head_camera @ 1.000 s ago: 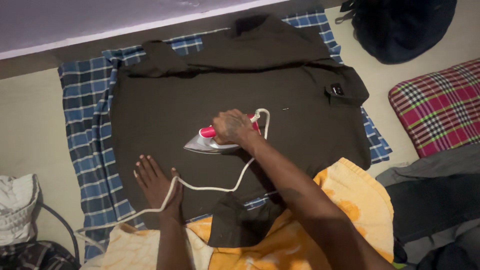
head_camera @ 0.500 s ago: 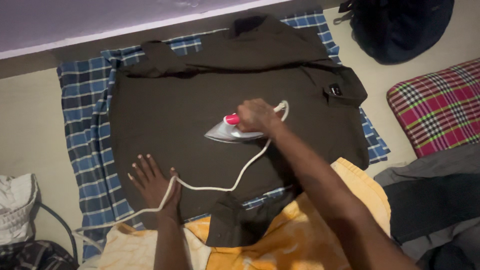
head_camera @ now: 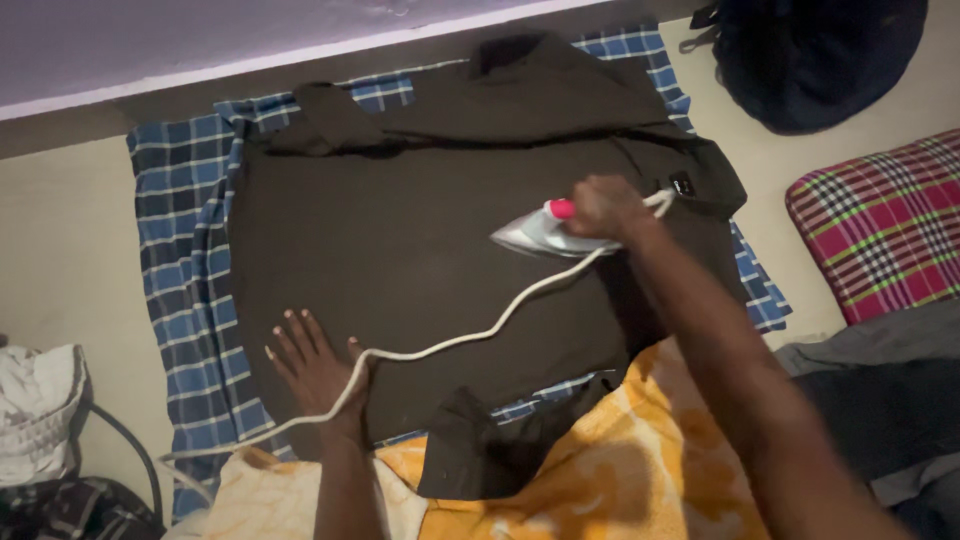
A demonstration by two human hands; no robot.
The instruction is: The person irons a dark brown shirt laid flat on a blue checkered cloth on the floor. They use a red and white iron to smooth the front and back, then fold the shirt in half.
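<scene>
A dark brown shirt (head_camera: 400, 230) lies spread flat over a blue checked cloth (head_camera: 185, 260) on the floor. My right hand (head_camera: 608, 208) grips the pink handle of a silver iron (head_camera: 535, 235) resting on the shirt's right part, near a small pocket label. A white cord (head_camera: 470, 335) runs from the iron across the shirt and over my left wrist. My left hand (head_camera: 315, 370) lies flat, fingers spread, pressing the shirt's near left edge.
An orange and white towel (head_camera: 600, 470) covers my lap at the bottom. A red checked pillow (head_camera: 880, 220) lies at right, a dark bag (head_camera: 820, 55) at top right, a white bundle (head_camera: 35, 410) at left. A wall base runs along the top.
My right hand slid the iron to the right across the shirt, from its middle toward the pocket side. The cord trailed along. My left hand stayed pressed in place.
</scene>
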